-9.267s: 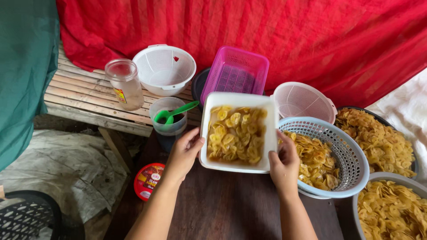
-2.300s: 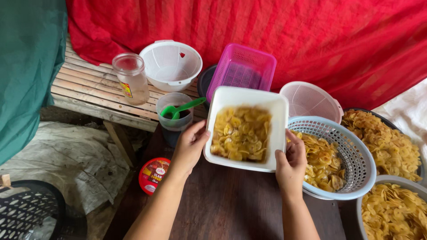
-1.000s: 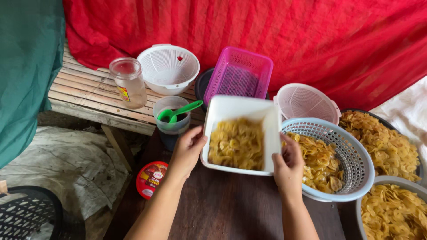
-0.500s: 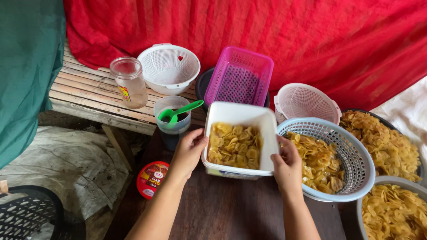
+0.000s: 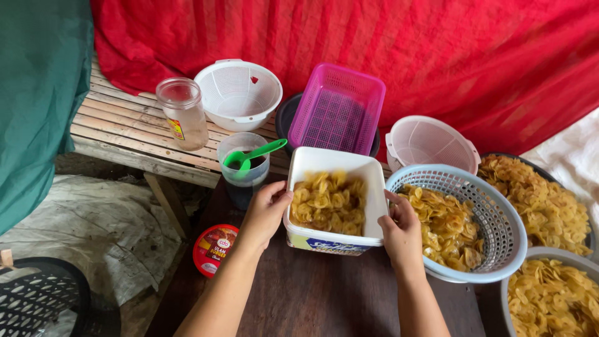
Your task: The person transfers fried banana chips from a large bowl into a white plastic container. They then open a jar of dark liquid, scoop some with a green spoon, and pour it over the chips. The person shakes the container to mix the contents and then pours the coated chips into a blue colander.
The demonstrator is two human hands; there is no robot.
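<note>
A white rectangular tub [image 5: 312,163] full of yellow chips [image 5: 329,203] stands upright on the dark wooden table [image 5: 312,293]. My left hand [image 5: 267,209] grips its left wall and my right hand [image 5: 399,228] grips its right wall. Right beside the tub sits a pale blue slotted basket [image 5: 493,212] with more chips in it.
A clear cup with a green scoop [image 5: 249,157], a glass jar [image 5: 183,113], a white colander [image 5: 238,93], a pink basket [image 5: 337,109] and another white basket [image 5: 430,142] stand behind. Bowls of chips [image 5: 549,200] sit at right. A red lid [image 5: 214,248] lies at the table's left edge.
The tub was held up and tilted toward me; it has come down level onto the table, with both hands still on its sides.
</note>
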